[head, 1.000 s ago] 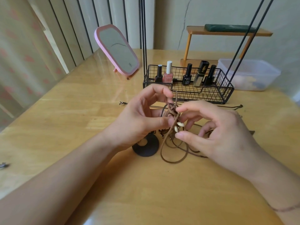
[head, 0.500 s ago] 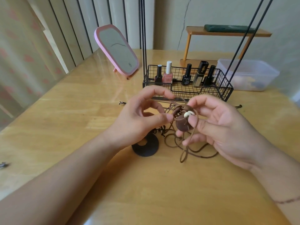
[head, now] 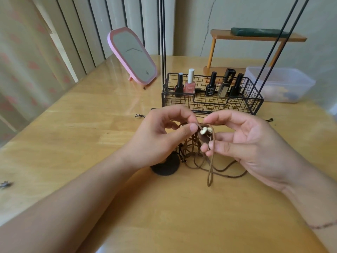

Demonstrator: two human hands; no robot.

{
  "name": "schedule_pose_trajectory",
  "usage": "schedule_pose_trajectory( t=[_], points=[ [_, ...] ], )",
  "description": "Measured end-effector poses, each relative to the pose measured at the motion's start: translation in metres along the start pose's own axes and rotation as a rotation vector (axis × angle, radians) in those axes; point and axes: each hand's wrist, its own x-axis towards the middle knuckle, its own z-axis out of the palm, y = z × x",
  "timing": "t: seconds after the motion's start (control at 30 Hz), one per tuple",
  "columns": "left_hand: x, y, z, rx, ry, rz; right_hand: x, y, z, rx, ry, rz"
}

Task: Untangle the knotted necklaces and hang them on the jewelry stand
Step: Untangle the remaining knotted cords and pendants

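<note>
Soft daylight, wide-angle view with blurred edges

Daylight is coming in through the blinds at upper left, glaring pale on the wooden table near the mirror; shadows are falling faintly, straight lines are bowing outward, and the forearms are smearing at the bottom.

A pink-framed mirror leans at the back of the wooden table. Beside it, a clear plastic tub sits before a small wooden shelf.
</note>
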Motion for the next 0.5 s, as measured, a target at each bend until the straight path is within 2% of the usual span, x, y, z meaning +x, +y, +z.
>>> schedule_pose_trajectory(
  t=[0.17, 0.33, 0.5],
  points=[
    [0.0020, -0.0004, -0.0021, -0.165, 0.047, -0.021, 0.0021, -0.0010, -0.0030, -0.088, 0.134, -0.045],
    [0.0020, 0.0023, -0.0007, -0.236, 0.063, -0.043, 0.0012, 0.0002, -0.0059, -0.121, 0.118, -0.076],
    [0.0009, 0.0078, 0.0022, -0.274, 0.067, -0.097, -0.0015, 0.0078, 0.0008, -0.466, 0.139, -0.180]
  ],
)
